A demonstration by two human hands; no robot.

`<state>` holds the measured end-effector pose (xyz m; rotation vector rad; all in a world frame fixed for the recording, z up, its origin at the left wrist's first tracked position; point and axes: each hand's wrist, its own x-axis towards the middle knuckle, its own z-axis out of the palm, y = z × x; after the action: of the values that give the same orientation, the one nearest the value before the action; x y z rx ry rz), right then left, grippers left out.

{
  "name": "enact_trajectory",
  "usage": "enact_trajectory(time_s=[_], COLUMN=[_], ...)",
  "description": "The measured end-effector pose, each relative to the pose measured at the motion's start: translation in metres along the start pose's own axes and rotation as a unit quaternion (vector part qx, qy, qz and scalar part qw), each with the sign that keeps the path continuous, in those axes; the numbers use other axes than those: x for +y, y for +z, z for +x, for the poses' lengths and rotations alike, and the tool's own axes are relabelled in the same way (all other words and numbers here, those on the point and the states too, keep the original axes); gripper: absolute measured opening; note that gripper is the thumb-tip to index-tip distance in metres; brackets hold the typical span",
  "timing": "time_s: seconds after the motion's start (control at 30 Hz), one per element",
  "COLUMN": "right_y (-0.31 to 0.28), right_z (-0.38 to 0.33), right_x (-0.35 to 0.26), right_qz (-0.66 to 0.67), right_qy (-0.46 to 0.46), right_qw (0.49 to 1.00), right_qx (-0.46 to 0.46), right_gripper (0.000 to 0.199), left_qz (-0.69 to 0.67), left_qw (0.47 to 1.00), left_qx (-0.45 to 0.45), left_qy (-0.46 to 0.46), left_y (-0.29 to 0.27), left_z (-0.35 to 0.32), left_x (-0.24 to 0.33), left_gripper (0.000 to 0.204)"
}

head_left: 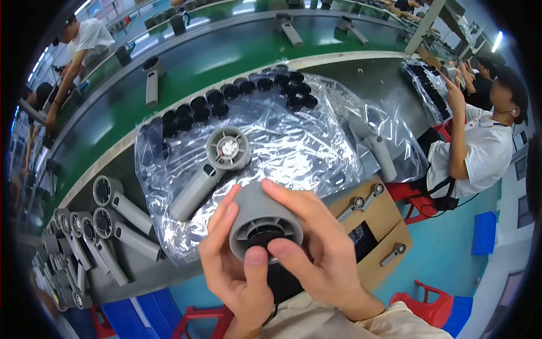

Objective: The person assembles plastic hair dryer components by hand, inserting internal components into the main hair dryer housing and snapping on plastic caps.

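Between both hands, close in front of me, is a grey hair dryer body [257, 204], its round ribbed end facing me. A black round part [263, 236] sits inside that opening. My left hand [232, 270] wraps the left side, with its thumb at the black part. On the right side my right hand [324, 248] grips the body, its thumb pressed against the same part. The handle of this body is hidden. Just beyond lies another grey hair dryer body [195, 193] on clear plastic sheeting [293, 152], white material and a red spot showing in its head.
Black round caps [200, 108] stand in rows along the sheeting's far edge. Several grey dryer bodies [132, 240] crowd the left. A green conveyor [226, 51] carries more. At right are a cardboard box [389, 226], a red stool [423, 305] and a seated co-worker [480, 147].
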<state>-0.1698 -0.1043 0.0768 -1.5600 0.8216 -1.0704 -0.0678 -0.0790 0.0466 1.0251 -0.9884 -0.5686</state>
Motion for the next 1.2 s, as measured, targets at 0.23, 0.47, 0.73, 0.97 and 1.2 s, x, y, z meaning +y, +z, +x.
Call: enact_trajectory(time_s=[0.23,0.47,0.73,0.97,1.2], right_y=[-0.003,0.003,0.0,0.01,0.022], right_z=[0.004,0.004,0.002,0.009,0.009], right_x=[0.023,0.018,0.037,0.039,0.042], right_qz=[-0.001,-0.067,-0.077,-0.104,0.021], right_qy=[0.0,-0.128,-0.081,-0.239,-0.01], right_qw=[1.0,0.987,0.993,0.964,0.991], right_qx=[0.022,0.076,0.03,0.05,0.132], right_gripper=[0.05,0.07,0.065,0.076,0.057], left_qz=[-0.059,-0.195,-0.178,-0.189,0.037], left_qw=[0.998,0.978,0.984,0.974,0.997], left_qx=[-0.011,0.029,0.024,0.012,-0.012], left_qy=[0.023,-0.064,-0.014,0.122,0.066], left_y=[-0.004,-0.008,-0.011,0.002,-0.001], left_z=[0.003,-0.003,-0.004,0.003,0.002], left_x=[-0.03,-0.009,-0.035,-0.041,-0.044], left_gripper=[0.045,0.059,0.051,0.041,0.037])
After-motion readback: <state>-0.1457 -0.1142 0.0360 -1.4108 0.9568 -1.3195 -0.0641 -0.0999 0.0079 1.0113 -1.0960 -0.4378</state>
